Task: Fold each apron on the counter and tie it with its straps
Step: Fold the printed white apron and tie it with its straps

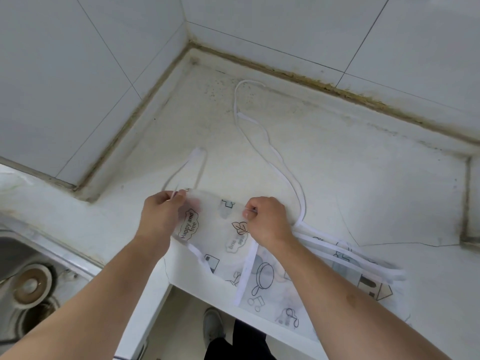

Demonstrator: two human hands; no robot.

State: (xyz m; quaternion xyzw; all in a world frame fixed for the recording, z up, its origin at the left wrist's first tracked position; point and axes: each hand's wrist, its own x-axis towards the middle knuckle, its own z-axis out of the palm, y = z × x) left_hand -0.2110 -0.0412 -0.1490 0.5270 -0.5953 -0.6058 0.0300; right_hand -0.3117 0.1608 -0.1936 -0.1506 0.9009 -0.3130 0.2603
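Head cam: I've got a see-through apron [262,258] with cartoon prints and white straps [272,154] lying at the tabletop [363,178] edge. Left hand [158,216] and right hand [267,219] fingers both pinching its top edge.

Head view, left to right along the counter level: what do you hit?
Sink → left hand pinching the apron top edge → "Happy and free" print → leaf print → right hand pinching the same edge → long white strap.
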